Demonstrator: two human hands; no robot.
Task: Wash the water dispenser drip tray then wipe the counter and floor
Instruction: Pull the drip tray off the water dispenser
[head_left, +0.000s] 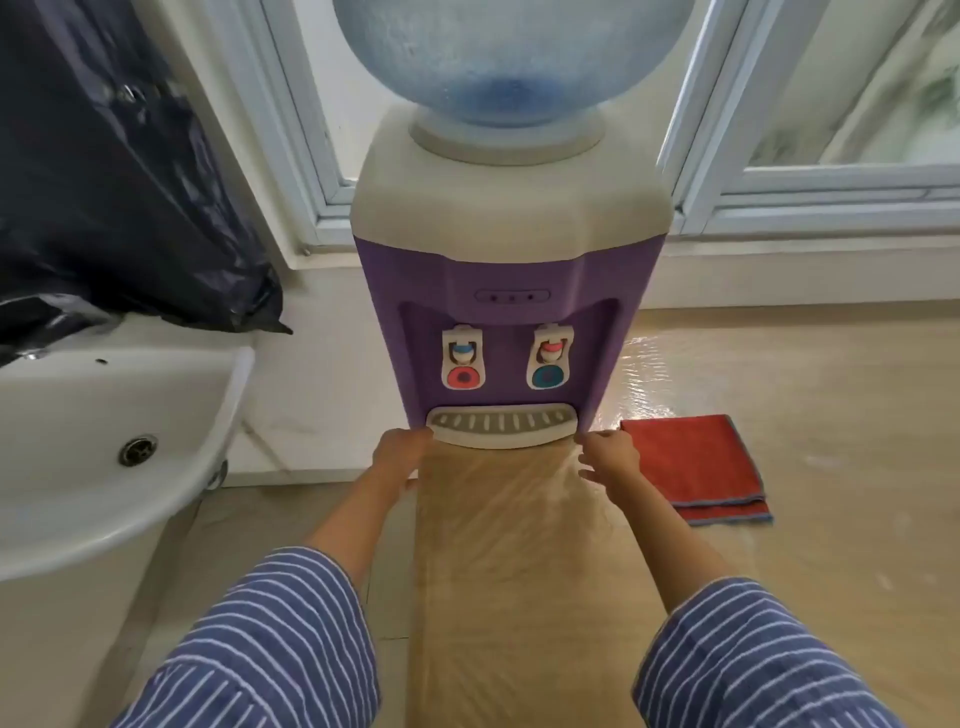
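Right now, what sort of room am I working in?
Probably a small utility or wash corner of a home: a white sink on the left, a purple water dispenser against windows, and a red cloth on the counter.

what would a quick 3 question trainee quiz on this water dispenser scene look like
1. True or false: the drip tray has already been taken out of the dispenser.
2. Where does the red cloth lie? A) in the sink B) on the counter to the right of the dispenser C) on top of the bottle
3. Fill in: the left hand and right hand are at the two ends of the ____.

Key
1. False; it sits in its slot under the taps.
2. B
3. drip tray; whether the hands grip it cannot be told.
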